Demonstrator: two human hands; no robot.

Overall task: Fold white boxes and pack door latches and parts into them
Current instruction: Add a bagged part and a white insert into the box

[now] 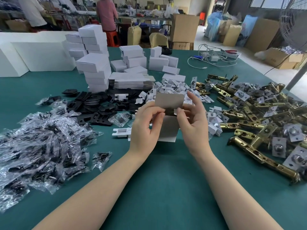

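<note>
Two hands, left hand [146, 123] and right hand [193, 120], pinched the box [169, 127] upright at table [166, 171] centre, flap [169, 100] open at 12 o'clock; best tuck side tabs before closing it.

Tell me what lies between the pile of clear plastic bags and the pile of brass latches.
In the head view: both hands holding the white box, above bare green table.

desk [157, 171]: green cloth | floor [206, 41]: pale, glossy | window [272, 2]: top right, daylight | fan [294, 24]: right edge | cartons [184, 29]: brown, stacked behind | stool [113, 37]: red | bench [142, 18]: cluttered, far back
</note>
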